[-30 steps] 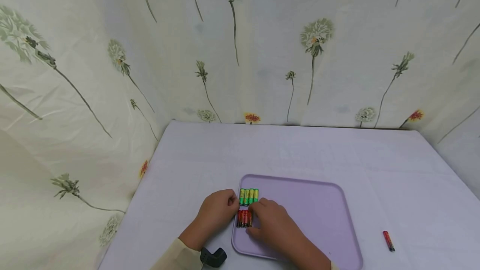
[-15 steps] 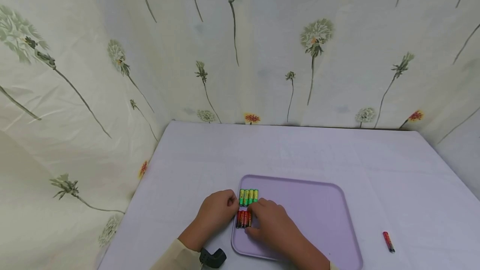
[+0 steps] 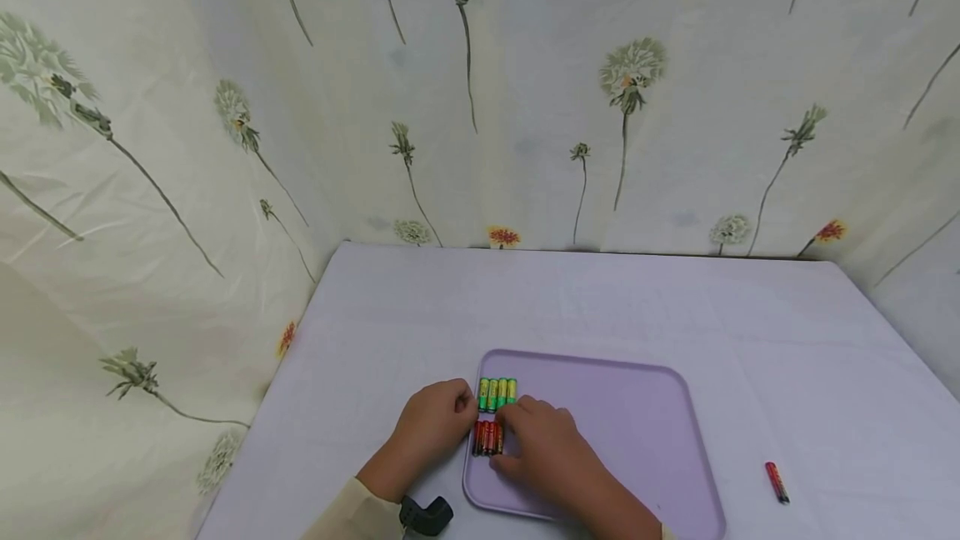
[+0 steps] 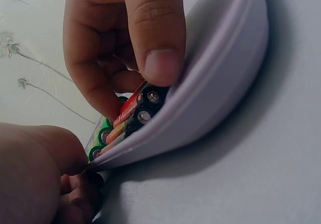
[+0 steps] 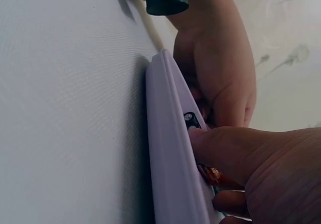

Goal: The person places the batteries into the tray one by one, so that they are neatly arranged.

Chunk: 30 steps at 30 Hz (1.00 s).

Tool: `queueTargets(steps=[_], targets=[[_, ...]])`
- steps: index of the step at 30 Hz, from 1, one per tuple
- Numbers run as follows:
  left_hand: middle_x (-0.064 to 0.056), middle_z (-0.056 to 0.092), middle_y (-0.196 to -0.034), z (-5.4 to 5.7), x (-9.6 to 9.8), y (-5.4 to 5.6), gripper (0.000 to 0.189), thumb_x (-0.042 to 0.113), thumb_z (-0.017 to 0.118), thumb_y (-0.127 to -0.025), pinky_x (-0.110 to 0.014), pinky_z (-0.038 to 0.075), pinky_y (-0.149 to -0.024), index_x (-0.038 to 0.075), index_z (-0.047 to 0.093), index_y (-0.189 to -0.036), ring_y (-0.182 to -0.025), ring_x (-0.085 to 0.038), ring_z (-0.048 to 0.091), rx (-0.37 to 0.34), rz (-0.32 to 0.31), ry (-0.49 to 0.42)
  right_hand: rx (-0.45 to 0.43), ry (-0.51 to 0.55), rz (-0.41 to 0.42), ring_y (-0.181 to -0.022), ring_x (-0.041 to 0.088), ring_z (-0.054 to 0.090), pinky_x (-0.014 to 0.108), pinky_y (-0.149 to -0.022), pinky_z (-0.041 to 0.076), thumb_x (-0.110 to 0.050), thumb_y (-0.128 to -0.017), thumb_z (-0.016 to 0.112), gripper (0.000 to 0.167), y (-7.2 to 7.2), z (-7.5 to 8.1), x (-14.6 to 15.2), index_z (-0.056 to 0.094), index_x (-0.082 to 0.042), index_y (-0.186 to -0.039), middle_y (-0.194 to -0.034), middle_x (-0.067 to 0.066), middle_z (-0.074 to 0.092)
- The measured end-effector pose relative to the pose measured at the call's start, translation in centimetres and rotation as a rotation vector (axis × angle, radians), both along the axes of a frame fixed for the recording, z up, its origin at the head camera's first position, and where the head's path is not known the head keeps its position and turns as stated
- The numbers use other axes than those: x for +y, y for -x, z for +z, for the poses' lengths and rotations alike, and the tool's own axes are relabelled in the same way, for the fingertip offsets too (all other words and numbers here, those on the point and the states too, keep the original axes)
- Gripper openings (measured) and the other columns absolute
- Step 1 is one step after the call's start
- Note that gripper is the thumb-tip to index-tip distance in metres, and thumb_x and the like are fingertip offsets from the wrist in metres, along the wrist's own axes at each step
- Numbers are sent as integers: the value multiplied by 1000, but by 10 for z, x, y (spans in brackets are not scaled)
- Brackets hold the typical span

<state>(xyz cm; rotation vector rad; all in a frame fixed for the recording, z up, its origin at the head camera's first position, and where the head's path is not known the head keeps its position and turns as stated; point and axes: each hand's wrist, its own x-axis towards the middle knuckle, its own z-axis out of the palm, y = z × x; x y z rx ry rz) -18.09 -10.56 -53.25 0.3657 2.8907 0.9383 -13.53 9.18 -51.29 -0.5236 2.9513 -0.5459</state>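
Note:
Several green-and-yellow batteries (image 3: 498,394) lie side by side at the left edge of a lilac tray (image 3: 600,407). Below them is a row of several red-and-black batteries (image 3: 487,437). My right hand (image 3: 551,448) pinches the rightmost red battery end to end, thumb at its near end and fingertips at its far end; the right wrist view partly hides it behind the thumb (image 5: 225,146). My left hand (image 3: 435,419), fingers curled, grips the tray's left rim beside the rows. The left wrist view shows its thumb (image 4: 70,151) against the rim.
A single red-and-black battery (image 3: 777,482) lies on the white-covered table (image 3: 585,298), right of the tray. A black strap device (image 3: 426,515) sits at the left wrist. Flower-printed cloth (image 3: 525,107) hangs behind the table and down its left side.

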Motion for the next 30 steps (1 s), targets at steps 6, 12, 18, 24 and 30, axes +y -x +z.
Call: queueTargets(steps=[6,12,18,24,30], targets=[[11,54,-67,1,0,0,17,27,65,-94,-27,40,-59,25,60,-79,-64,-7,50,-8,3,-3,0,1,-17,-96,15,60,48,-83,47,-48,-78,88,56,1,1,7,71,-19,-123,-103,-7,65],[10,55,-68,1,0,-1,16,27,65,-95,-28,41,-59,25,60,-79,-65,-8,51,-28,6,-5,36,18,-39,-93,14,62,47,-82,48,-46,-78,88,51,2,6,15,71,-20,-119,-98,-9,65],[10,56,-68,1,1,-1,16,27,65,-96,-28,41,-60,26,61,-80,-65,-8,51,-30,3,-2,53,10,-67,-92,13,62,46,-83,49,-45,-77,90,51,3,9,24,71,-21,-117,-96,-11,64],[10,56,-68,3,2,-1,16,27,65,-95,-28,41,-60,25,60,-80,-65,-8,51,-31,7,-10,52,25,-109,-96,12,64,48,-88,50,-44,-78,91,50,5,14,35,71,-21,-118,-99,-11,65],[10,55,-68,1,2,-2,16,27,66,-95,-28,41,-60,25,60,-80,-65,-8,51,-25,7,-6,41,33,-137,-100,14,65,51,-91,50,-44,-78,90,50,5,18,47,71,-22,-120,-103,-10,67]])
